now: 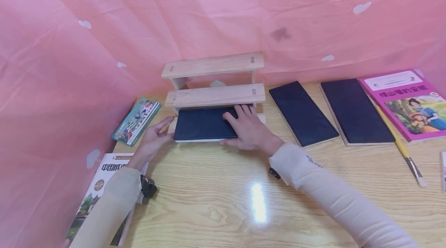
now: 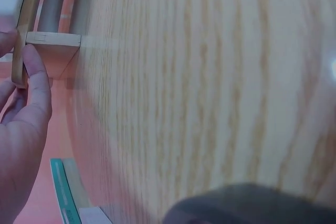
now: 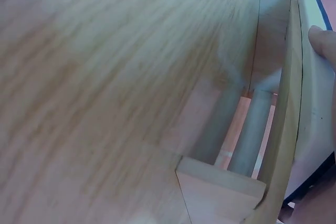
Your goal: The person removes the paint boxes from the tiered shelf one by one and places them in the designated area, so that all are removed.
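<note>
A dark-covered notebook (image 1: 203,124) lies on the lowest step of a pale wooden three-tier rack (image 1: 216,95). My right hand (image 1: 251,130) grips its right part, thumb along the near page edge and fingers over the far side. In the right wrist view, that thumb (image 3: 323,43) presses the white page edge (image 3: 315,103) just above the board. At the rack's left end, my left hand (image 1: 153,141) pinches the tip of the lowest board (image 2: 20,59), with fingers on both its faces.
Two more dark notebooks (image 1: 303,114) (image 1: 357,112) lie right of the rack, beside a pink picture book (image 1: 414,104) and a yellow-handled paintbrush (image 1: 400,145). A green box (image 1: 136,122) and a white-covered book (image 1: 94,186) lie left. Pink cloth (image 1: 223,15) hangs behind.
</note>
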